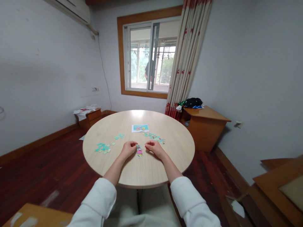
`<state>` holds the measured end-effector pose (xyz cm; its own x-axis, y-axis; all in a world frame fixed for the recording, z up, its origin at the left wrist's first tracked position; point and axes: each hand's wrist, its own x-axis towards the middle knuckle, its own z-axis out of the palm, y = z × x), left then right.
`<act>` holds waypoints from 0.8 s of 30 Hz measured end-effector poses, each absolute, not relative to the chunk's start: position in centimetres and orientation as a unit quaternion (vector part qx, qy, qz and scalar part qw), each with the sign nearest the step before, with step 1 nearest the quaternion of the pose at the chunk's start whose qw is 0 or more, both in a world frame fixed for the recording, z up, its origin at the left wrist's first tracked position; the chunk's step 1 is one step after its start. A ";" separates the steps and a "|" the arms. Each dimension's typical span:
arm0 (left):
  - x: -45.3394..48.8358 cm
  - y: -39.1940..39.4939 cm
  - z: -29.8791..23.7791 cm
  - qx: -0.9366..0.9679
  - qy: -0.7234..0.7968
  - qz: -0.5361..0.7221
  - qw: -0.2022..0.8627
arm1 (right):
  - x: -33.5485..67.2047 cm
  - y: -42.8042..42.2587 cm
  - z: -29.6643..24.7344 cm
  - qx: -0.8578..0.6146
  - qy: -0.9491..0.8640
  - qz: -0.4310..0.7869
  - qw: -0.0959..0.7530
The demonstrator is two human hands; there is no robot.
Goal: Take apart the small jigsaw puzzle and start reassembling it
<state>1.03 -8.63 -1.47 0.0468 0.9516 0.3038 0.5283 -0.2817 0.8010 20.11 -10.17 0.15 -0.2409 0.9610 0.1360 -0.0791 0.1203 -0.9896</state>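
Note:
A small, partly joined jigsaw puzzle (139,152), pink with some yellow and teal, lies on the round table between my hands. My left hand (129,148) rests at its left side, fingers closed, the tips by its upper left edge. Just right of the puzzle, my right hand (154,147) has thumb and fingers pinched together, a little apart from it. Whatever either pinch holds is too small or hidden to make out. Beyond the hands lies a printed picture (140,128) with cartoon figures on teal.
Loose teal puzzle pieces (103,148) are heaped on the left, with a smaller cluster (119,136) nearer the middle. Mixed-colour pieces (155,137) spread behind my right hand. The round wooden table (175,154) has a wooden cabinet (205,126) beyond its right side.

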 end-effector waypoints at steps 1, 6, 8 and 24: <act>1.0 -8.7 -1.5 0.679 0.553 0.415 0.245 | 20.1 -10.1 0.1 -0.384 -0.573 0.540 0.482; 1.0 -8.6 -1.5 0.679 0.580 0.386 0.232 | 20.1 -10.1 0.1 -0.381 -0.576 0.537 0.484; 0.9 -8.5 -1.6 0.680 0.583 0.380 0.231 | 20.1 -10.0 0.1 -0.382 -0.576 0.536 0.484; 0.9 -8.8 -1.3 0.683 0.587 0.369 0.230 | 20.0 -9.9 -0.1 -0.391 -0.601 0.509 0.476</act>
<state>0.89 -8.83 -1.35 0.0390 0.9713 0.2347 0.6316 -0.2060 0.7475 19.99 -9.91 -0.11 -0.2405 0.9550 0.1733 -0.0152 0.1748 -0.9845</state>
